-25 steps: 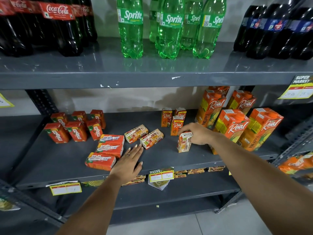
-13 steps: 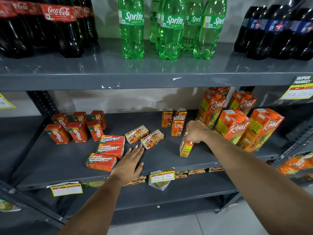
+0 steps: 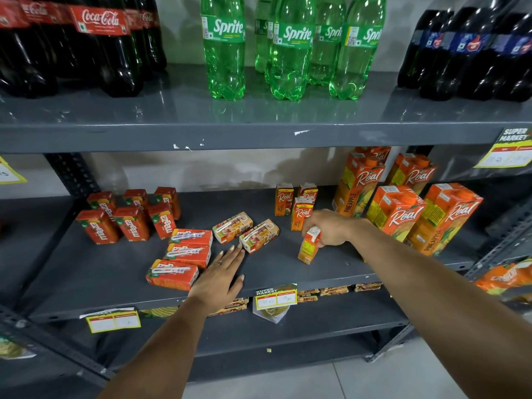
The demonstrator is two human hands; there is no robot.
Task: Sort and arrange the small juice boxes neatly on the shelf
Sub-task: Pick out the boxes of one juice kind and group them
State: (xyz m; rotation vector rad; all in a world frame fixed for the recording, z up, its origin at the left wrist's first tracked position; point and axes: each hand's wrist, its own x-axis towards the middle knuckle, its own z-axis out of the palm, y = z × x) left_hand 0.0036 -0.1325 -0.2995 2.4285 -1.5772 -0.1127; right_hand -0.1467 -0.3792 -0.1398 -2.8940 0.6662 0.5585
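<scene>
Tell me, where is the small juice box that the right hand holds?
The small juice box stands tilted on the middle shelf, right of centre, gripped by the right hand, just before three upright small Real boxes.

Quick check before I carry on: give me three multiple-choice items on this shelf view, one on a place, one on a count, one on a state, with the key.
1. Where do the small upright red Maaza cartons stand on the grey metal middle shelf?
A. left part
B. far right
C. front edge, centre

2. How many pale small juice boxes lie flat between the two hands?
A. one
B. two
C. four

3. What is the right hand doing?
A. resting flat on the shelf
B. gripping a small orange juice box, tilted
C. holding a bottle

Key: 1 A, they cluster left of the flat cartons. 2 B, two lie side by side. 3 B, its fingers close on the box's top; the left hand lies flat, open.
</scene>
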